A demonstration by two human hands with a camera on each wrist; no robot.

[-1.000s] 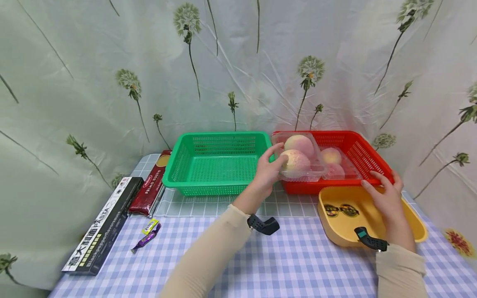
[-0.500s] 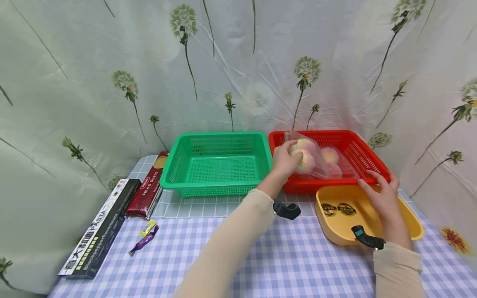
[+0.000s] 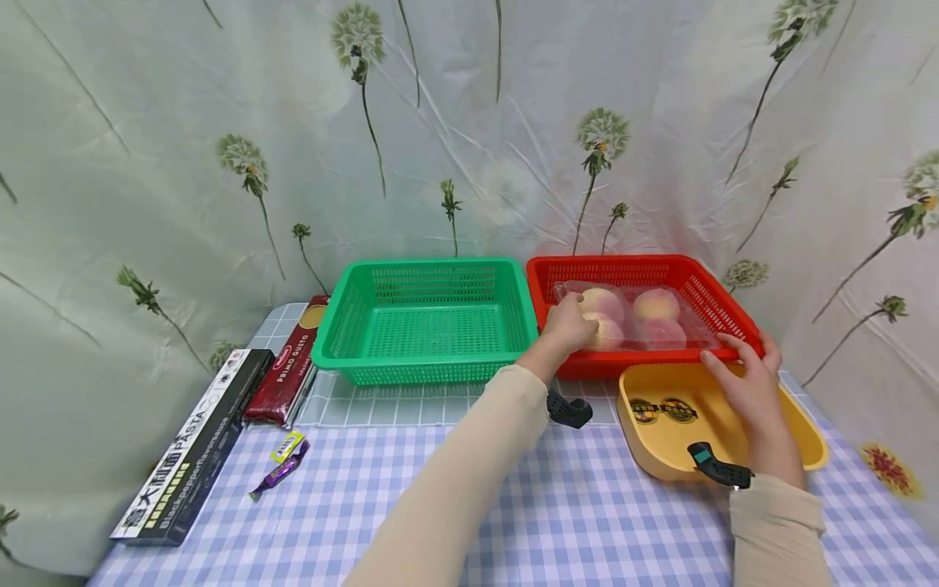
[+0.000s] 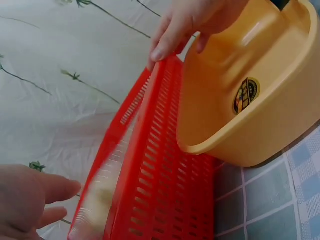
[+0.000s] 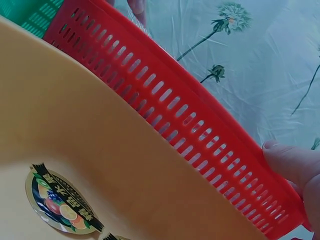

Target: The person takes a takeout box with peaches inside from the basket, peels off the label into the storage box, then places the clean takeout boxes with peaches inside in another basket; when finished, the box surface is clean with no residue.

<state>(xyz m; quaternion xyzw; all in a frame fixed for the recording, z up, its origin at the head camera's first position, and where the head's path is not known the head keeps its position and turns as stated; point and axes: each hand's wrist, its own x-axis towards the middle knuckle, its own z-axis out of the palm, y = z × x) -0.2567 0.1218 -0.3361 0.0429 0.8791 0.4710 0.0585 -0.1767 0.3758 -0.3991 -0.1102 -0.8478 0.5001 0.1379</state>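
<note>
In the head view, my left hand [image 3: 570,324] is at the left side of a clear plastic pack of peaches [image 3: 606,305], inside the red basket [image 3: 623,367]. A second pack of peaches [image 3: 658,305] lies right beside it. The left wrist view shows that hand's thumb and finger extended, close to the basket's rim and the pack, with nothing pinched between them. My right hand [image 3: 756,387] grips the red basket's front right corner. Its thumb [image 5: 282,157] lies on the rim in the right wrist view; the other fingers are mostly hidden.
A yellow basin [image 3: 722,420] with round fruit stickers stands before the red basket, under my right forearm. The green basket [image 3: 433,373] sits to the left. Farther left lie a red spaghetti packet [image 3: 286,367], a black pasta box [image 3: 194,448] and two small wrapped sweets [image 3: 282,469].
My left hand has carried the nearer-left peach pack rightward and down into the red basket, from raised and tilted to lying level, and its fingers have loosened. The right hand stays at the corner.
</note>
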